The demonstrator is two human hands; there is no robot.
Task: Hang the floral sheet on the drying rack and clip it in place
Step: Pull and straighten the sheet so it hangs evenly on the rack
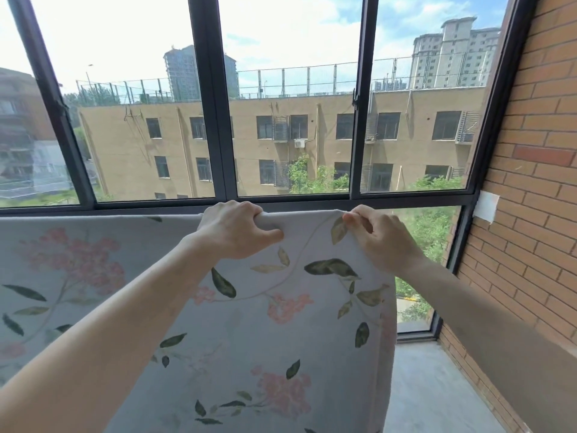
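Sheet [249, 339] observed draped over a horizontal line at window-sill height, hanging down toward me and spreading left across the view; I cannot see the rack bar itself, since fabric covers it. The cloth is pale with pink blossoms and green leaves. Its right edge falls vertically just below my right hand.

My left hand [237, 229] is closed over the top fold, fingers curled over the far side and thumb pressed on the near face, gripping the sheet. My right hand [379, 242] sits just beside it, near the upper right corner, pinching the fold between thumb and fingertips [351, 218]. A short span of fabric lies between the two hands, slightly puckered.

Behind the sheet stands a dark-framed window [215, 120] looking onto a tan building [327, 145] and trees. A brick wall [537, 182] closes the right side, and grey floor [437, 385] shows below it.
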